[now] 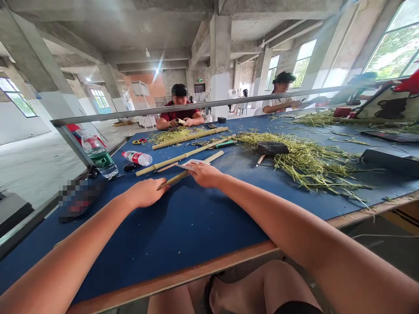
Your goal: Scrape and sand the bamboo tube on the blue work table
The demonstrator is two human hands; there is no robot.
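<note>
Right hand (204, 174) is pinching folded white sheet (193, 163) against bamboo stalk (175, 179), right fingers (196, 171) pressed together; left hand (144, 192) is hovering just beside stalk's lower end, left fingers (160, 185) pressed together.

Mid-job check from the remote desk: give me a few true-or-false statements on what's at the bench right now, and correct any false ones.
1. The right hand holds a bamboo stick. True.
2. The left hand grips a rubber mallet. False: the mallet lies on a large pile of green fibres, and the left hand is open near the stick's end.
3. A plastic bottle with a red label lies on its side on the blue-topped table. True.
4. The scissors lie on the large pile. False: they lie beside a smaller pile of green shavings.
</note>
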